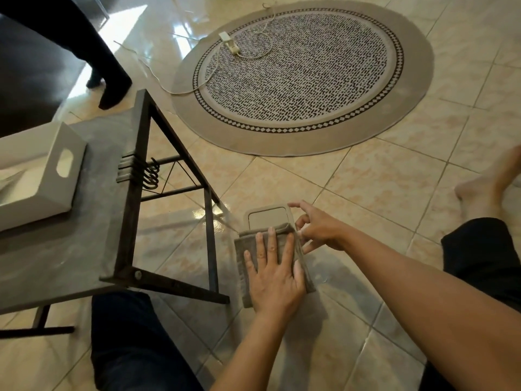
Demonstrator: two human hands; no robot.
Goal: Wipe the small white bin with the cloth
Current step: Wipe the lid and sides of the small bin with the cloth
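Note:
The small white bin (267, 217) stands on the tiled floor between my legs, and only its lid end shows. A grey-beige cloth (243, 251) is draped over its near side and covers most of it. My left hand (274, 273) lies flat on the cloth with fingers spread, pressing it against the bin, thumb at the cloth's right edge. My right hand (318, 230) is at the bin's right edge, fingertips curled on the rim beside the cloth.
A low table (93, 221) with a grey top and black metal frame stands at the left, bearing a white box (45, 176) and hooks (149, 176). A round rug (301, 77) with a power strip (229, 42) and cable lies ahead. Another person's legs (110, 74) are at far left. My foot (490, 182) rests at right.

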